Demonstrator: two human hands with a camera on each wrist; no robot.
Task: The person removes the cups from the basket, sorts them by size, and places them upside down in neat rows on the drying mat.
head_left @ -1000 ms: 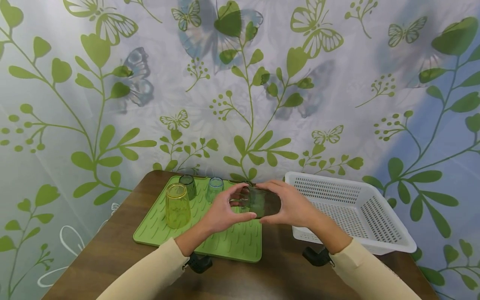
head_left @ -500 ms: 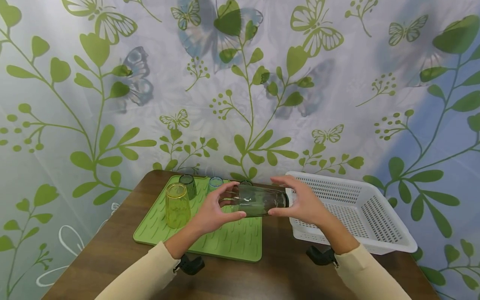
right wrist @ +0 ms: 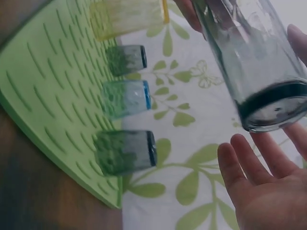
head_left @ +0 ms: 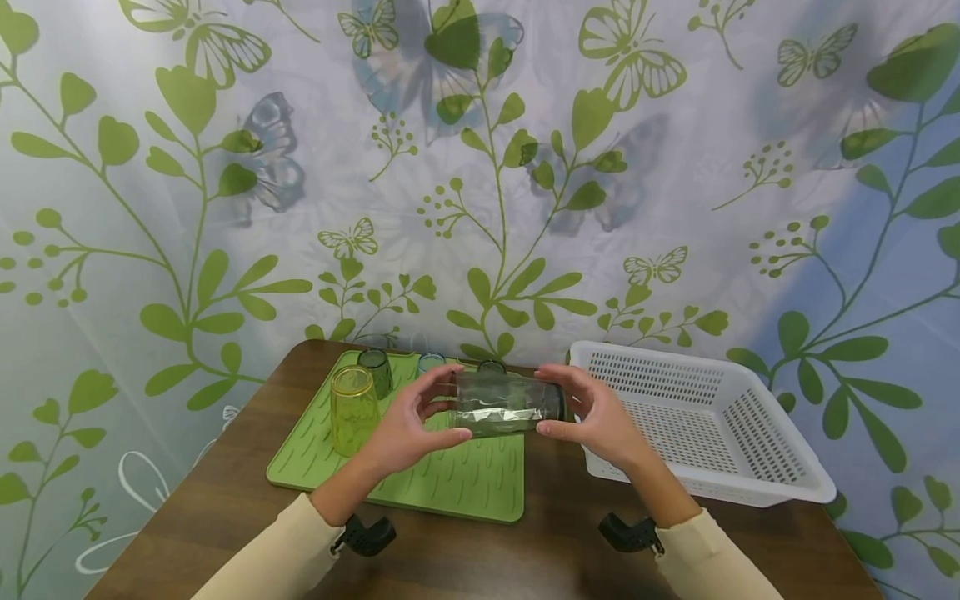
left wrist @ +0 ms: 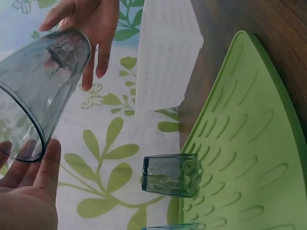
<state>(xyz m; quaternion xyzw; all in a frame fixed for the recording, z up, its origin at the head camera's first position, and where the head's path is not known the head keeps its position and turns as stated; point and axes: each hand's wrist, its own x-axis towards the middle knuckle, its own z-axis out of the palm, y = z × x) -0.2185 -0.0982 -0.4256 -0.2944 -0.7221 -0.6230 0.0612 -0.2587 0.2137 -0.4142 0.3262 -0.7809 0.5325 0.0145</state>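
A large tinted-grey drinking glass point(head_left: 510, 404) lies sideways in the air above the mat's right side. My left hand point(head_left: 408, 417) grips its wide rim end, fingers behind and thumb in front. Around the dark, thick base at the other end, my right hand point(head_left: 588, 412) holds with thumb and fingertips. Seen from the right wrist, several fingers point(right wrist: 268, 163) of that hand are nearly straight beside the base. Below is a ribbed green drying mat point(head_left: 450, 492). On it stand a tall yellow glass point(head_left: 355, 412), a small grey glass point(head_left: 377, 372), a blue glass point(right wrist: 125, 98) and another small grey-green glass point(left wrist: 170, 175).
A white slotted plastic basket point(head_left: 697, 417) stands on the right of the brown wooden table point(head_left: 510, 554), close to my right forearm. Behind the table hangs a curtain point(head_left: 480, 208) printed with leaves and butterflies.
The large glass came into fuller side view, then shifted slightly left with both hands. My right fingers, spread away from it half a second ago, have come back in around its base.
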